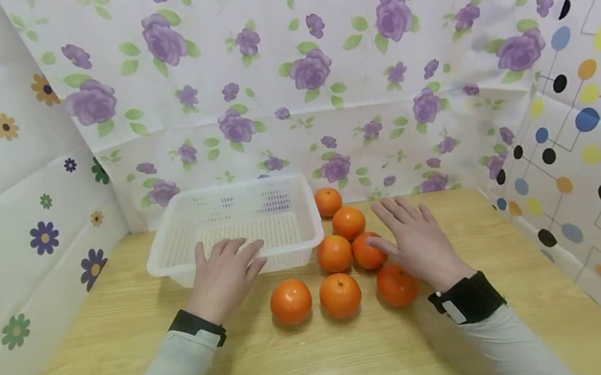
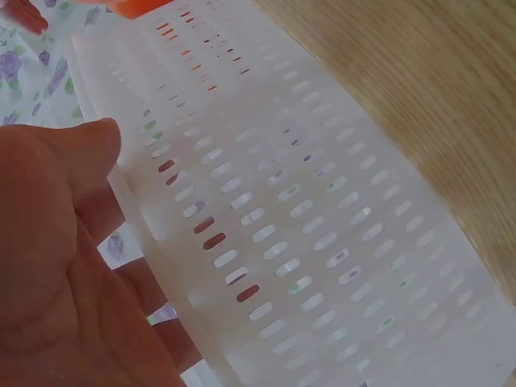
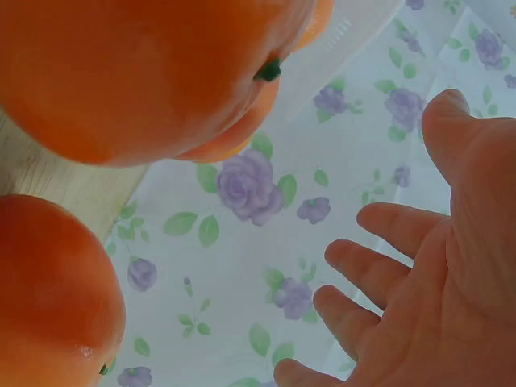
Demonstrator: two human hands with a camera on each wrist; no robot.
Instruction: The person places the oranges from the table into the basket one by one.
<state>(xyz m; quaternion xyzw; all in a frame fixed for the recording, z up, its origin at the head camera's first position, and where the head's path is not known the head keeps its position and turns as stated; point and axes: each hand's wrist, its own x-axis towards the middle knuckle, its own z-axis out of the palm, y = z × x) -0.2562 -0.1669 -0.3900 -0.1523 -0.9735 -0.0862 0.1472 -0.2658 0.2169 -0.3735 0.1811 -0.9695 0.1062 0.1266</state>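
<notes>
A white perforated plastic basket [image 1: 242,265] stands at the back left of the table. My left hand [image 1: 227,279] is at its near rim, fingers spread and extending over the inside. Through the slots of the basket wall [image 2: 322,218], parts of those fingers show in the left wrist view, with the thumb beside the rim. My right hand [image 1: 419,245] hovers palm down with fingers spread, holding nothing. Under and beside it are an orange [image 1: 396,286] at the wrist side and another orange [image 1: 367,251] near the thumb. The right wrist view shows a large orange [image 3: 145,72] away from the fingers.
More oranges lie right of the basket: a back orange [image 1: 328,201], a middle orange [image 1: 334,254] and a front orange [image 1: 340,296]. One orange [image 1: 291,303] sits before the basket. A floral cloth [image 1: 276,89] hangs behind the wooden table [image 1: 278,368], with patterned sheets on both sides.
</notes>
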